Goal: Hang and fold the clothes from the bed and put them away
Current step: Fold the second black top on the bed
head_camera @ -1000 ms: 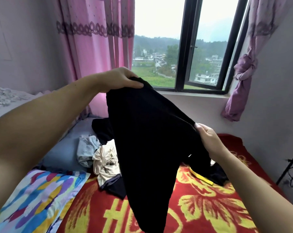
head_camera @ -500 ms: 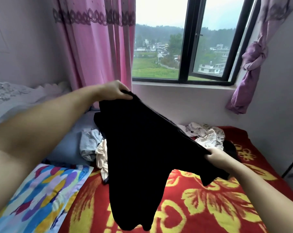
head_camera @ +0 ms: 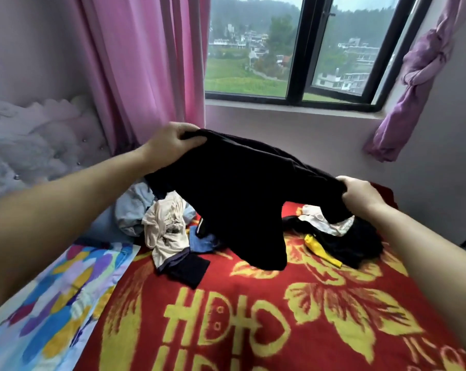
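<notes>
A black garment (head_camera: 242, 194) is stretched between my two hands above the far half of the bed. My left hand (head_camera: 170, 141) grips its upper left edge. Its right edge is bunched in the grip of my right hand (head_camera: 360, 194). The garment's lower part hangs down and its tip reaches the red and yellow blanket (head_camera: 253, 317). Behind it lies a pile of clothes: a cream printed garment (head_camera: 165, 228), a light blue one (head_camera: 132, 207), a blue piece (head_camera: 202, 241), a dark folded piece (head_camera: 189, 269), and at the right a black heap (head_camera: 355, 247) with a white patterned cloth (head_camera: 325, 220).
A yellow object (head_camera: 320, 249) lies beside the black heap. A multicoloured sheet (head_camera: 55, 287) covers the bed's left side. A padded headboard (head_camera: 39, 145) stands at the left. Pink curtains (head_camera: 146, 65), a window (head_camera: 293, 49) and a knotted purple curtain (head_camera: 413, 84) are behind the bed.
Both hands have lowered the black garment toward the bed and drawn it wider. My view has tilted down, so more of the blanket and pile shows.
</notes>
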